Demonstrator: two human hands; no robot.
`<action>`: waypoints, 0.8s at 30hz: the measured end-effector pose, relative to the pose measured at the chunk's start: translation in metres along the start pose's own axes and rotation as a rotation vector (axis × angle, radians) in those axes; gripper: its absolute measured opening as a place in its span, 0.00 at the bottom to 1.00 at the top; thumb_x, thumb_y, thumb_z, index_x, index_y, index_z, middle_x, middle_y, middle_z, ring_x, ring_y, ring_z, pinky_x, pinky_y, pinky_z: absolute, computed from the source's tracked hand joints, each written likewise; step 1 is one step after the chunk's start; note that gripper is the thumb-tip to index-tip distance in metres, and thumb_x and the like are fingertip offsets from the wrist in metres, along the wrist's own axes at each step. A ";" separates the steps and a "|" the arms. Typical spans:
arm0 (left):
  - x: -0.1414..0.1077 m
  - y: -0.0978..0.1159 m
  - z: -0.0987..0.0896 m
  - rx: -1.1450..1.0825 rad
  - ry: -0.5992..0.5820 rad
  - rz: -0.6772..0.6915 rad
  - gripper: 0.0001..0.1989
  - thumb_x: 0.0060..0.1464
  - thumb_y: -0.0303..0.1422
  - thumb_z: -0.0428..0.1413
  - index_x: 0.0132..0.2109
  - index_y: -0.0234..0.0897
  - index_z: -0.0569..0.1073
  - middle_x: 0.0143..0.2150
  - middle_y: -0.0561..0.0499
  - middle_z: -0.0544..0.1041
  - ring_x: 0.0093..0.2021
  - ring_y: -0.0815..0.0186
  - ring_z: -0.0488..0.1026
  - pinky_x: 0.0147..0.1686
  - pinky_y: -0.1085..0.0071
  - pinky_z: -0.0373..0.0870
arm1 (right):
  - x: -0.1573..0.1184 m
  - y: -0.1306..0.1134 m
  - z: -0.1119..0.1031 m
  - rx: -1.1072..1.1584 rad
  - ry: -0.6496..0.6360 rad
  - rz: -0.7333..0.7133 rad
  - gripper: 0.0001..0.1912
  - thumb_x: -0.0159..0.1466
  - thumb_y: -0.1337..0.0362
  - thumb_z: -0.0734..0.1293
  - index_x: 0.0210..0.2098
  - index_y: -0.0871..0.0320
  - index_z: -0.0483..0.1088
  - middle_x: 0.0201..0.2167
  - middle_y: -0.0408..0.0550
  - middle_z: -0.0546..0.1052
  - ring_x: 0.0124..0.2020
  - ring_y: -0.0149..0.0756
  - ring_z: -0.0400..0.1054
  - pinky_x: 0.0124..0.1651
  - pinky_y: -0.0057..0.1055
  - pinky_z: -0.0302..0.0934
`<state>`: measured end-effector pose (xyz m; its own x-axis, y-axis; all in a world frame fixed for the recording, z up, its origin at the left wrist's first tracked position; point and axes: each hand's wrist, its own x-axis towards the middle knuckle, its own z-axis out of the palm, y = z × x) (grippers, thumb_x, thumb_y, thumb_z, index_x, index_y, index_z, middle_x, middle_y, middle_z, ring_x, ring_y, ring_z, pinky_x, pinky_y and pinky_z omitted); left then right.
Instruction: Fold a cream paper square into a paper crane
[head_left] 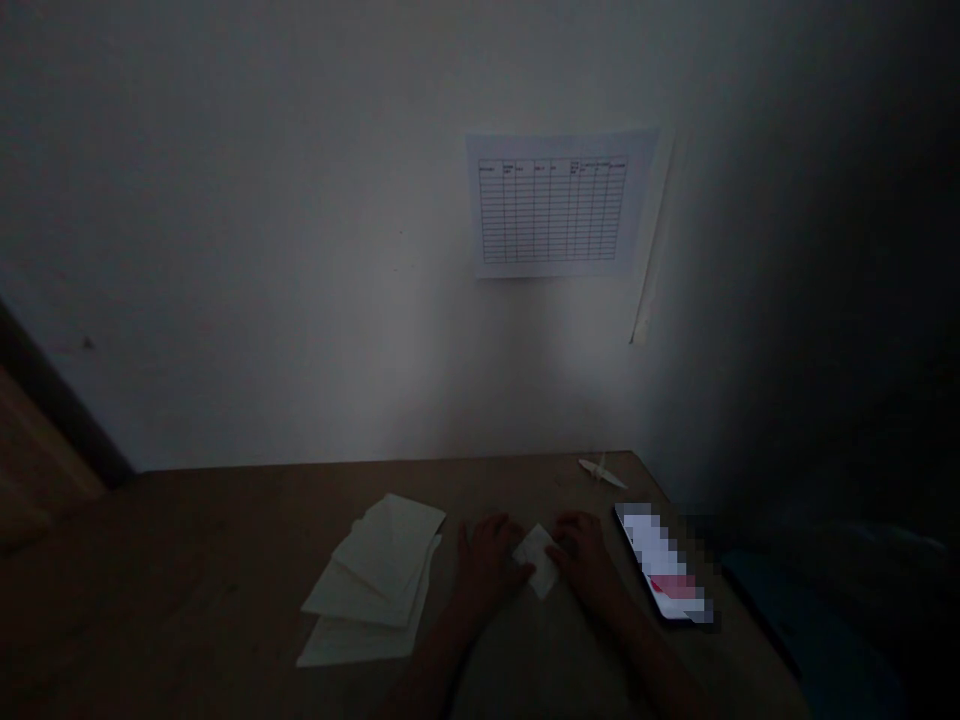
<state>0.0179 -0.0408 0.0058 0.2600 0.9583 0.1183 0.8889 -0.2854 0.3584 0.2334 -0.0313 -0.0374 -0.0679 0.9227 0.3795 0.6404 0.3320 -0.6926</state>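
A small white folded paper, shaped like a diamond (538,572), lies on the brown table between my two hands. My left hand (489,558) is at its left side, thumb and fingers touching the edge. On the right, my right hand (583,555) has its thumb and fingers on the paper's upper right edge. Both hands grip or press the paper against the tabletop. The dim light hides how firmly the fingertips close on it.
Several white sheets (382,560) are fanned out left of my left hand. A lit phone (660,565) rests right of my right hand. Behind it is a small folded paper piece (602,473). A printed chart (559,205) hangs on the wall behind the table (187,560).
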 end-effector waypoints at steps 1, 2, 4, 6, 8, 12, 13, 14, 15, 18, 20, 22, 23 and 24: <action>0.000 0.000 0.000 -0.002 -0.002 -0.005 0.26 0.55 0.44 0.62 0.60 0.49 0.71 0.68 0.44 0.68 0.69 0.48 0.61 0.70 0.36 0.39 | 0.000 0.000 -0.002 -0.001 0.021 0.002 0.07 0.63 0.59 0.67 0.40 0.52 0.75 0.52 0.53 0.72 0.58 0.49 0.63 0.61 0.46 0.61; 0.000 -0.001 0.001 -0.006 -0.002 -0.008 0.28 0.55 0.43 0.62 0.62 0.49 0.70 0.69 0.44 0.68 0.70 0.47 0.61 0.70 0.36 0.39 | 0.001 0.001 -0.004 -0.006 0.041 0.007 0.08 0.64 0.58 0.66 0.40 0.52 0.74 0.51 0.53 0.73 0.57 0.49 0.64 0.60 0.45 0.61; 0.000 -0.002 0.002 -0.012 0.002 -0.006 0.30 0.55 0.43 0.61 0.63 0.48 0.68 0.69 0.44 0.67 0.70 0.47 0.60 0.71 0.37 0.38 | 0.002 0.000 -0.010 -0.024 0.074 0.026 0.10 0.66 0.56 0.64 0.40 0.53 0.74 0.50 0.54 0.74 0.54 0.49 0.66 0.58 0.44 0.61; -0.001 -0.002 0.001 -0.018 0.006 -0.002 0.30 0.55 0.43 0.61 0.64 0.47 0.68 0.69 0.43 0.67 0.70 0.46 0.60 0.71 0.37 0.38 | 0.003 0.000 -0.017 -0.057 0.107 0.047 0.13 0.68 0.54 0.63 0.42 0.54 0.74 0.47 0.54 0.75 0.52 0.49 0.67 0.57 0.44 0.61; -0.001 -0.001 0.000 -0.017 -0.002 -0.007 0.30 0.56 0.43 0.61 0.64 0.46 0.68 0.69 0.42 0.67 0.70 0.46 0.60 0.71 0.36 0.37 | 0.004 -0.001 -0.024 -0.101 0.165 0.047 0.14 0.69 0.53 0.61 0.42 0.53 0.74 0.46 0.54 0.76 0.51 0.50 0.68 0.57 0.45 0.60; -0.002 0.001 -0.002 -0.017 -0.015 -0.013 0.30 0.56 0.44 0.60 0.64 0.45 0.68 0.69 0.43 0.67 0.70 0.47 0.60 0.71 0.36 0.37 | 0.006 -0.002 -0.035 -0.207 0.235 -0.054 0.13 0.71 0.59 0.59 0.40 0.54 0.75 0.44 0.54 0.78 0.50 0.50 0.68 0.58 0.48 0.58; -0.002 0.001 -0.002 -0.020 -0.013 -0.009 0.30 0.56 0.44 0.60 0.64 0.45 0.68 0.69 0.43 0.67 0.70 0.47 0.60 0.71 0.36 0.37 | 0.005 -0.003 -0.037 -0.238 0.236 -0.091 0.13 0.71 0.60 0.59 0.41 0.54 0.75 0.44 0.54 0.79 0.51 0.50 0.68 0.59 0.49 0.57; -0.002 0.001 -0.002 -0.023 -0.008 -0.003 0.30 0.56 0.44 0.60 0.64 0.45 0.68 0.69 0.43 0.67 0.70 0.47 0.60 0.71 0.36 0.36 | 0.004 -0.004 -0.038 -0.264 0.237 -0.119 0.13 0.70 0.62 0.59 0.41 0.54 0.76 0.44 0.54 0.79 0.52 0.50 0.68 0.60 0.49 0.56; -0.002 0.000 -0.001 -0.025 -0.001 0.003 0.30 0.56 0.44 0.61 0.64 0.45 0.68 0.69 0.42 0.67 0.70 0.47 0.60 0.71 0.36 0.36 | 0.003 -0.005 -0.038 -0.288 0.226 -0.147 0.13 0.70 0.63 0.59 0.42 0.54 0.76 0.44 0.54 0.79 0.53 0.50 0.67 0.61 0.49 0.55; -0.002 -0.003 0.003 -0.024 0.018 0.017 0.30 0.56 0.44 0.61 0.65 0.45 0.67 0.69 0.42 0.68 0.70 0.47 0.61 0.71 0.37 0.37 | 0.000 -0.012 -0.035 -0.345 0.138 -0.199 0.12 0.69 0.65 0.62 0.43 0.52 0.77 0.47 0.52 0.79 0.56 0.49 0.66 0.64 0.50 0.53; -0.001 -0.004 0.005 -0.020 0.029 0.016 0.30 0.57 0.44 0.61 0.65 0.46 0.67 0.68 0.43 0.68 0.70 0.47 0.61 0.71 0.38 0.38 | -0.002 -0.017 -0.030 -0.377 0.076 -0.208 0.11 0.69 0.66 0.63 0.42 0.51 0.78 0.49 0.51 0.79 0.58 0.49 0.66 0.66 0.51 0.50; -0.001 -0.004 0.006 -0.010 0.023 0.013 0.31 0.57 0.45 0.60 0.66 0.45 0.67 0.69 0.43 0.68 0.70 0.47 0.60 0.71 0.38 0.38 | -0.003 -0.020 -0.025 -0.388 0.004 -0.205 0.10 0.69 0.65 0.64 0.40 0.52 0.79 0.46 0.49 0.81 0.55 0.47 0.69 0.68 0.53 0.47; -0.001 -0.004 0.005 -0.004 0.017 0.009 0.31 0.57 0.45 0.60 0.66 0.45 0.67 0.69 0.43 0.68 0.70 0.47 0.60 0.71 0.38 0.39 | -0.003 -0.020 -0.022 -0.386 -0.035 -0.200 0.10 0.69 0.65 0.65 0.38 0.52 0.79 0.44 0.49 0.82 0.51 0.45 0.71 0.69 0.53 0.46; -0.001 -0.003 0.004 0.002 0.013 0.007 0.31 0.57 0.45 0.60 0.66 0.45 0.67 0.69 0.43 0.68 0.69 0.47 0.61 0.71 0.38 0.39 | -0.002 -0.020 -0.019 -0.382 -0.063 -0.197 0.10 0.69 0.65 0.65 0.36 0.52 0.79 0.43 0.48 0.82 0.48 0.44 0.73 0.69 0.54 0.46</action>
<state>0.0169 -0.0407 0.0012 0.2615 0.9560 0.1329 0.8877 -0.2923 0.3557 0.2359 -0.0438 -0.0127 -0.2565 0.8631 0.4350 0.8469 0.4176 -0.3292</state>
